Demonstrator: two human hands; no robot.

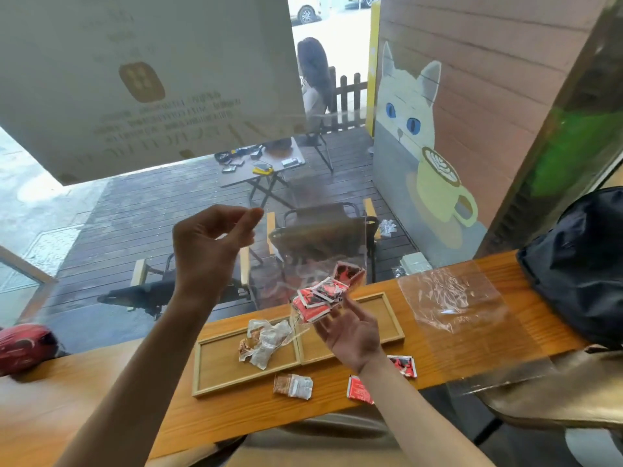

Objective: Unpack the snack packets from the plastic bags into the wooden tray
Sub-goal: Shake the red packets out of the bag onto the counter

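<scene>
My left hand (210, 241) is raised and pinches the top edge of a clear plastic bag (317, 244) that hangs over the wooden tray (392, 318). Several red snack packets (320, 298) sit bunched at the bag's bottom. My right hand (354, 335) is cupped palm-up beneath them, touching the bag from below. The tray has two compartments; the left one (219, 362) holds several brown-and-white packets (263, 342). Loose on the counter lie a brown packet (292, 385) and two red packets (360, 389) (404, 365) in front of the tray.
An empty clear plastic bag (451, 298) lies flat on the wooden counter (101, 392) right of the tray. A dark bag (580, 264) sits at the far right, a red helmet (23, 345) at the far left. A window is directly behind the counter.
</scene>
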